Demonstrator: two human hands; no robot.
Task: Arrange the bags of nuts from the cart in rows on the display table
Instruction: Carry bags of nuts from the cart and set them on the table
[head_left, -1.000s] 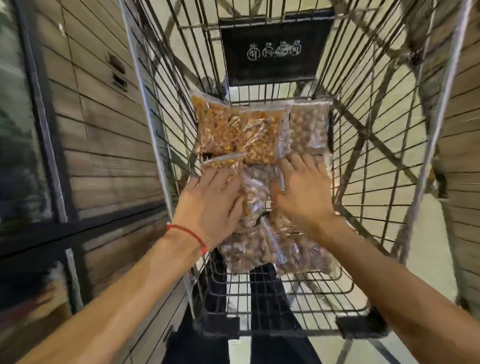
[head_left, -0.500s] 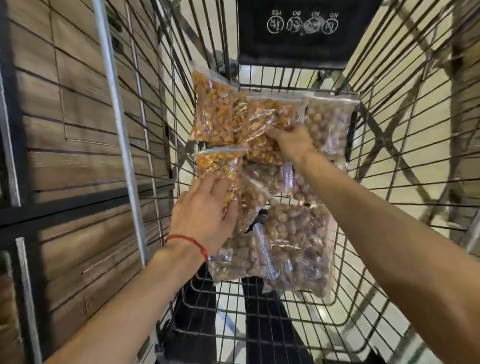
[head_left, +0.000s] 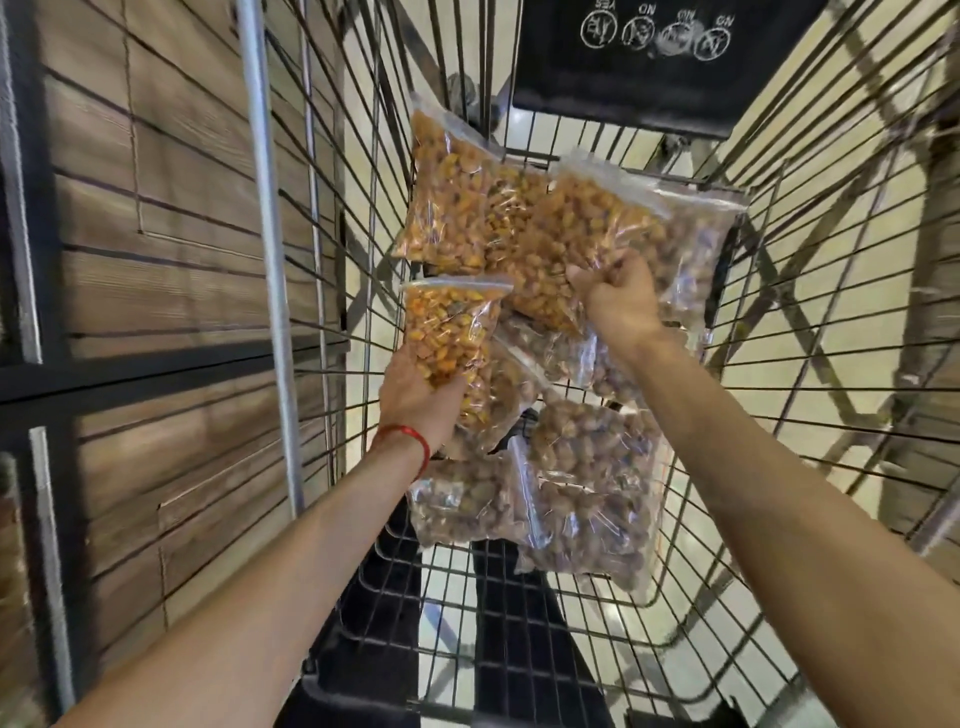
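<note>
I look down into a wire shopping cart (head_left: 789, 322) beside a wood-slat wall (head_left: 156, 218). My left hand (head_left: 415, 400), a red thread bracelet (head_left: 413, 441) at its wrist, cups a small clear bag of orange nuts (head_left: 447, 332) from below, fingers curled round its lower end. My right hand (head_left: 618, 301) pinches a larger bag of orange nuts (head_left: 576, 228) by its lower edge, holding it tilted above the pile. A third orange bag (head_left: 452, 202) leans at the cart's far left. Bags of brown nuts (head_left: 587, 493) lie overlapping on the cart floor under both hands.
</note>
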